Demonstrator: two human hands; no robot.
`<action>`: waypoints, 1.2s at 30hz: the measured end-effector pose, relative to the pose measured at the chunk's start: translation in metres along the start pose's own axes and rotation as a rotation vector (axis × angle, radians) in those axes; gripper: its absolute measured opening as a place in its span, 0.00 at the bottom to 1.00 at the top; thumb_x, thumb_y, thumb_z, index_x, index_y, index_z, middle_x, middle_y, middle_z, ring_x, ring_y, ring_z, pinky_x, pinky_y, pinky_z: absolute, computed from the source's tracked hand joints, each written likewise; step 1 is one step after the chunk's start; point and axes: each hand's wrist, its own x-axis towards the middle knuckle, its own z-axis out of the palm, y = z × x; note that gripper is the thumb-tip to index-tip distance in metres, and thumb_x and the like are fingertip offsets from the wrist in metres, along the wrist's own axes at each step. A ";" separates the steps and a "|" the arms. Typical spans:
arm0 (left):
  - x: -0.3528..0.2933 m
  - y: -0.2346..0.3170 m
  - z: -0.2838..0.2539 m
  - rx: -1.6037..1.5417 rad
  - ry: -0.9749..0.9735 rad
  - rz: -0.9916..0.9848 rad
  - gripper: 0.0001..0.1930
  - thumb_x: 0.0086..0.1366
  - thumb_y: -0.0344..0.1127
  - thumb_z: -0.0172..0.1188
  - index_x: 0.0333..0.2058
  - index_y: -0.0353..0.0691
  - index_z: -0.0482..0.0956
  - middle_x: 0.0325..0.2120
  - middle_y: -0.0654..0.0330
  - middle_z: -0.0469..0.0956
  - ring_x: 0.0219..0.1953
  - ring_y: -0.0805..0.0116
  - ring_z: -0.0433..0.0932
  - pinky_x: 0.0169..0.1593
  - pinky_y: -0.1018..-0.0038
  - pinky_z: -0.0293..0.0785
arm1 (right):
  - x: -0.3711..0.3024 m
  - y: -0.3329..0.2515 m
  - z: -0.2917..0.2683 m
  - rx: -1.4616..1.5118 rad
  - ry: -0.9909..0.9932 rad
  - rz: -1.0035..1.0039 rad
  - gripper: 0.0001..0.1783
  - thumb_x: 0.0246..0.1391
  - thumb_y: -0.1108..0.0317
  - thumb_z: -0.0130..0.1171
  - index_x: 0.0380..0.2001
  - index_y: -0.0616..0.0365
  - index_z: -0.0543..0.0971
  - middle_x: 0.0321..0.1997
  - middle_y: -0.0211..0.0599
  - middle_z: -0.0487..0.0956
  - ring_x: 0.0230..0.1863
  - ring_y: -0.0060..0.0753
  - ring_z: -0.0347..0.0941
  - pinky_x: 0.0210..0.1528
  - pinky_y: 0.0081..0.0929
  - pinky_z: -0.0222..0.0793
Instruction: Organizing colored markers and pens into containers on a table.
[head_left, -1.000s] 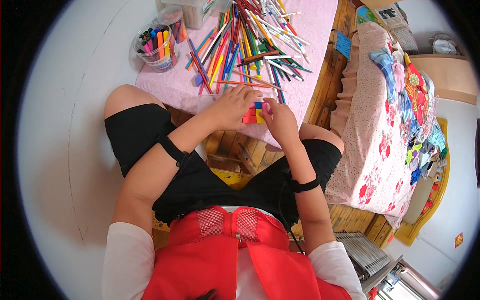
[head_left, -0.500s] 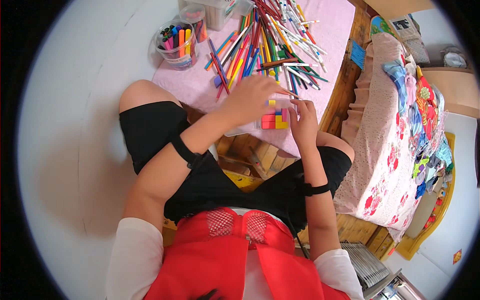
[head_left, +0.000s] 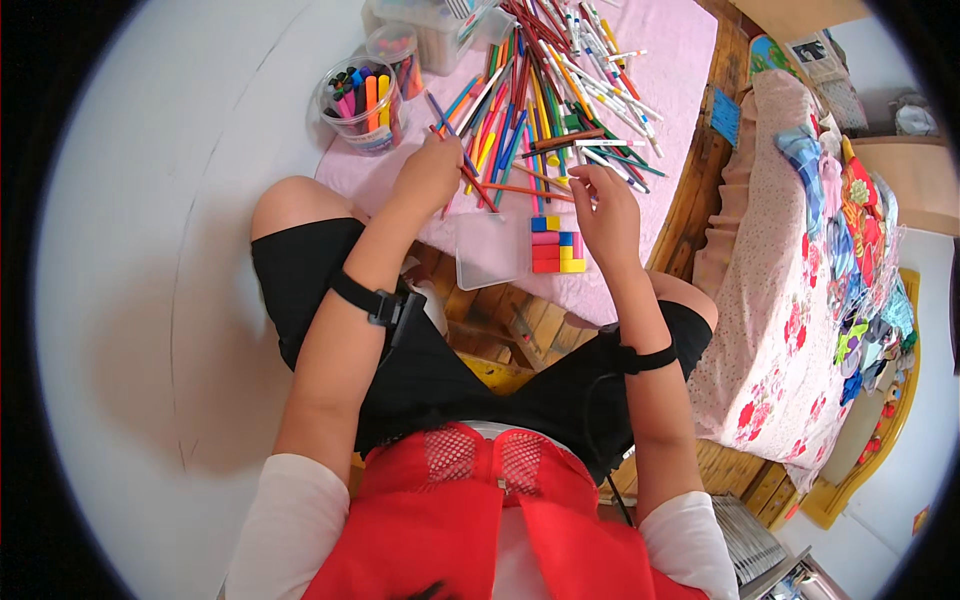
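Two hands, left hand (head_left: pixel 428 172) grip on pencil (head_left: pixel 470 180), right hand (head_left: pixel 607 212) beside

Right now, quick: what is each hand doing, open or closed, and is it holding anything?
Left hand: closed on a thin red pencil at the edge of the pen pile.
Right hand: fingers curled over the pens; a grip cannot be told.

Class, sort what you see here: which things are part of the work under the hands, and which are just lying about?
In use:
left hand on the pen pile
right hand at an orange pencil
clear box with coloured blocks

Lying about:
marker tub
pink cloth
flowered bedspread
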 end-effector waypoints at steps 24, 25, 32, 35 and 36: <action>0.098 0.024 -0.042 -0.355 0.244 0.180 0.10 0.67 0.37 0.57 0.39 0.36 0.72 0.34 0.54 0.75 0.33 0.62 0.76 0.36 0.67 0.73 | 0.033 0.053 0.023 -0.034 -0.234 -0.004 0.15 0.51 0.76 0.59 0.44 0.58 0.79 0.45 0.46 0.78 0.41 0.50 0.78 0.43 0.41 0.74; 0.090 0.041 -0.053 -0.353 0.242 0.185 0.10 0.67 0.37 0.57 0.39 0.36 0.72 0.34 0.54 0.75 0.33 0.62 0.76 0.36 0.67 0.73 | 0.035 0.052 0.026 -0.063 -0.288 -0.062 0.18 0.50 0.78 0.59 0.46 0.58 0.79 0.48 0.46 0.77 0.43 0.50 0.79 0.44 0.39 0.75; 0.004 0.106 -0.053 -1.828 -0.446 -0.301 0.11 0.70 0.39 0.54 0.43 0.37 0.73 0.32 0.61 0.75 0.25 0.78 0.67 0.21 0.84 0.58 | 0.041 0.054 0.053 -0.224 -0.257 -0.137 0.10 0.52 0.75 0.52 0.40 0.60 0.75 0.41 0.45 0.75 0.39 0.51 0.78 0.40 0.44 0.75; -0.022 0.118 -0.033 -2.013 -0.408 -0.404 0.11 0.70 0.38 0.53 0.44 0.37 0.73 0.32 0.59 0.75 0.26 0.74 0.67 0.23 0.82 0.61 | 0.041 0.052 0.050 -0.281 -0.240 -0.222 0.09 0.51 0.75 0.54 0.38 0.60 0.74 0.39 0.44 0.76 0.38 0.50 0.79 0.37 0.42 0.76; -0.028 0.121 -0.026 -2.080 -0.339 -0.464 0.11 0.70 0.38 0.53 0.43 0.37 0.73 0.32 0.58 0.75 0.26 0.73 0.68 0.24 0.82 0.62 | 0.041 0.050 0.049 -0.283 -0.235 -0.222 0.09 0.51 0.75 0.54 0.38 0.60 0.74 0.39 0.44 0.76 0.38 0.50 0.79 0.37 0.42 0.76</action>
